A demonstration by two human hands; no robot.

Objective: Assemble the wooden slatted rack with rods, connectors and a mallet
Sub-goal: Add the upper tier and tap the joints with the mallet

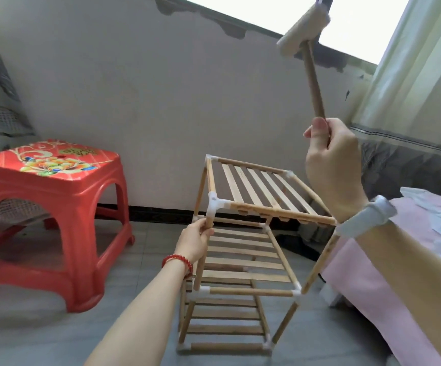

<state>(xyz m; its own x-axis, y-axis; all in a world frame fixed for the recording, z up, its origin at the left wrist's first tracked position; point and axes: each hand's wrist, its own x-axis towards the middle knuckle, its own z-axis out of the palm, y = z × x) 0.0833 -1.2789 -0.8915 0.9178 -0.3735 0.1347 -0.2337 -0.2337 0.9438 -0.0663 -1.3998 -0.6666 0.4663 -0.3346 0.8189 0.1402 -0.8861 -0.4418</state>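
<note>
The wooden rack (243, 260) stands on the grey floor (42, 326), between a red stool (47, 207) and a pink bed (388, 286). Her left hand (194, 240) grips the near-left upright rod (209, 223) just under a white connector (215, 204). Her right hand (332, 167) has its fingers (319, 126) clenched round the handle of a mallet (306, 43), raised high above the tilted top shelf (264, 194).

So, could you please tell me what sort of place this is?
Probably a bedroom at home: a bed with a pink cover at the right, curtains by the window, and a red plastic stool on the floor.
</note>
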